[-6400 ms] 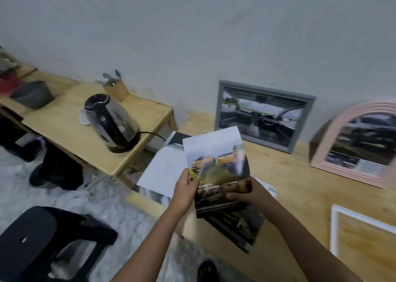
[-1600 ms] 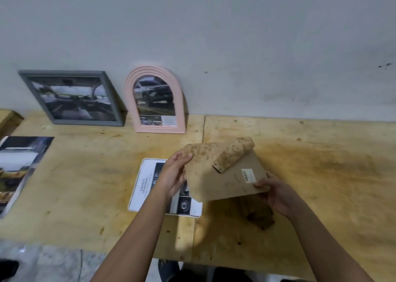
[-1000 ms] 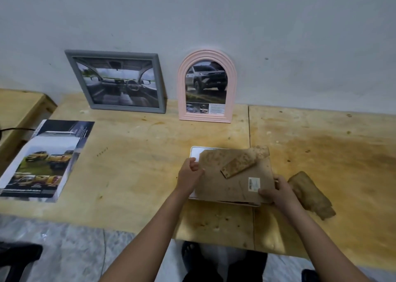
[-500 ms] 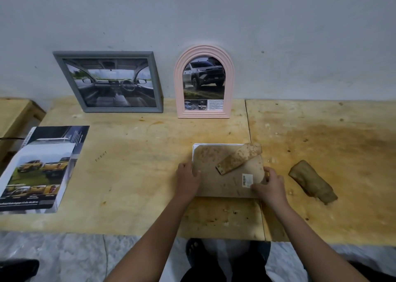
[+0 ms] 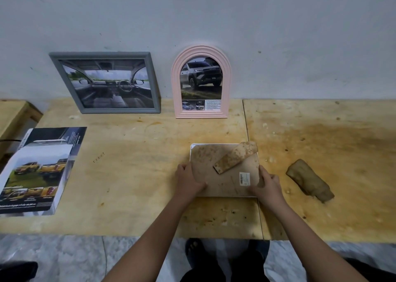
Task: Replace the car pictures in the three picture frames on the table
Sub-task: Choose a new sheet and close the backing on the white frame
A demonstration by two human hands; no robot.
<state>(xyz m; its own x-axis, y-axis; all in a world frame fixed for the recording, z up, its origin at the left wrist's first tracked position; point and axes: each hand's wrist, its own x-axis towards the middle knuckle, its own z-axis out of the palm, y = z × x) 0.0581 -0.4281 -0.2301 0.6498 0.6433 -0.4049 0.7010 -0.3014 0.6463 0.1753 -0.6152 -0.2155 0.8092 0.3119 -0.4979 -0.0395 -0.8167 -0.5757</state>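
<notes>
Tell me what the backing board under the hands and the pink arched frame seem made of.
The backing board: likely fibreboard or stiff cardboard, matte brown, blotchy stains. The pink arched frame: smooth, evenly coloured ridged moulding, plastic or painted wood; cannot tell which.

Three frames on tabletop (image 5: 139, 174): grey frame (image 5: 105, 82), pink frame (image 5: 201, 82), face-down frame (image 5: 222, 185); two brown stands: fixed stand (image 5: 234, 157), loose stand (image 5: 309, 180); one prints pile (image 5: 36, 170); two hands: left hand (image 5: 188, 181), right hand (image 5: 267, 184)
</notes>
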